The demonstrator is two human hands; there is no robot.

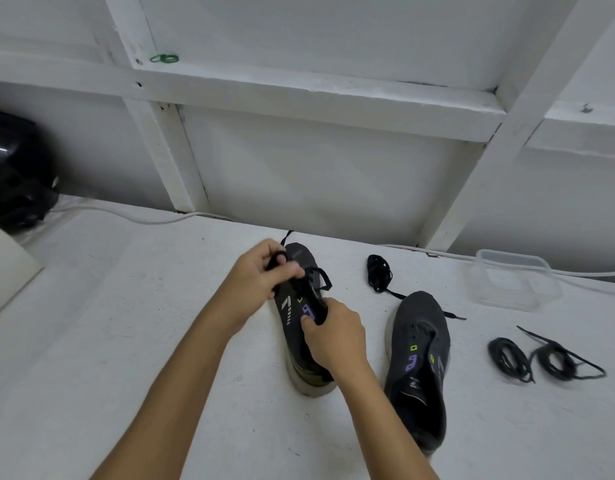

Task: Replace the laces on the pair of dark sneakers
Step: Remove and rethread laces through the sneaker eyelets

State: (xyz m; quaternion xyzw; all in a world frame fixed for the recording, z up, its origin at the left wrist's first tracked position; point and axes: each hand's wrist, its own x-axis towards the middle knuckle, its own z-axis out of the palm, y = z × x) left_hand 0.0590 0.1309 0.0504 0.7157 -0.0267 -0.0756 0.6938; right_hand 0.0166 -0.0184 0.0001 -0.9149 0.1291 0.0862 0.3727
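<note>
Two dark grey sneakers stand on the white surface, toes pointing away from me. On the left sneaker (301,258), my left hand (261,278) pinches a black lace (318,277) looped above the eyelets. My right hand (333,336) grips that shoe's tongue area near the purple tab. The right sneaker (420,362) has no lace in its eyelets. One loose black lace (378,273) lies bunched beyond it. Two coiled black laces (510,358) (558,362) rest to its right.
A clear plastic container (513,278) sits at the back right. A white cable (133,216) runs along the foot of the white framed wall. A black helmet-like object (15,171) stands at far left. A green rubber band (164,58) lies on a wall ledge.
</note>
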